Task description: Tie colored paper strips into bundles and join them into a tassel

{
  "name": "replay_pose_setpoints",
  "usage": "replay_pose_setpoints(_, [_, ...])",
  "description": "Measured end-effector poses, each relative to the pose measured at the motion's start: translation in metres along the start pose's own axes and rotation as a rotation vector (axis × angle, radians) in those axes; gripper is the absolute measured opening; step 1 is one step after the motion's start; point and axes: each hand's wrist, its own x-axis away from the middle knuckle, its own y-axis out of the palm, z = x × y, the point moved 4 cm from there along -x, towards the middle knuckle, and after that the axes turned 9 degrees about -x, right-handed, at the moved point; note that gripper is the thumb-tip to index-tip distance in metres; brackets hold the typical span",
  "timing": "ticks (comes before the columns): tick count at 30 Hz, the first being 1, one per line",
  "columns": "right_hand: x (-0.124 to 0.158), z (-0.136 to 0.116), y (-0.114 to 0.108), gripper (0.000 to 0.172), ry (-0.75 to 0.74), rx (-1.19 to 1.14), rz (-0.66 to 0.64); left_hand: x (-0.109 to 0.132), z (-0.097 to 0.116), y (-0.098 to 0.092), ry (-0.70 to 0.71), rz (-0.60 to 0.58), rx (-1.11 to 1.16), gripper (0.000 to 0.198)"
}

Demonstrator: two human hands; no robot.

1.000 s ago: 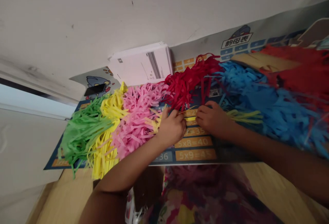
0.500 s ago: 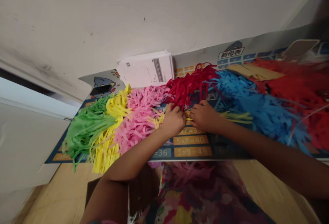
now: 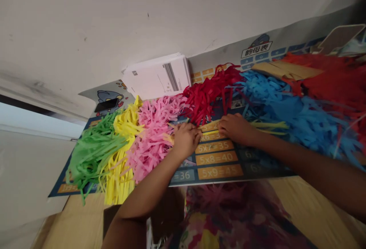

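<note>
Piles of cut paper strips lie across a blue multiplication mat (image 3: 217, 172): green (image 3: 91, 150), yellow (image 3: 124, 123), pink (image 3: 154, 127), dark red (image 3: 208, 92), blue (image 3: 283, 108) and bright red (image 3: 337, 81). My left hand (image 3: 185, 140) is closed beside the pink pile, pinching one end of a few yellow strips (image 3: 210, 131). My right hand (image 3: 236, 127) is closed on the same strips, whose other ends (image 3: 271, 125) stick out to the right over the blue pile.
A stack of white papers (image 3: 158, 75) leans by the wall behind the pink pile. A dark phone (image 3: 105, 105) lies at the mat's far left corner. Brown cardboard (image 3: 286, 69) rests on the blue and red strips. The wooden table edge (image 3: 309, 207) shows in front.
My hands have drawn slightly apart, with the yellow strips stretched flat between them on the mat. The view has shifted a little.
</note>
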Motion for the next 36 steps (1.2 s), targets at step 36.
replay_pose_setpoints(36, [0.06, -0.062, -0.049, 0.032, 0.14, -1.263, 0.004, 0.058, 0.08, -0.097, 0.398, 0.507, -0.149, 0.018])
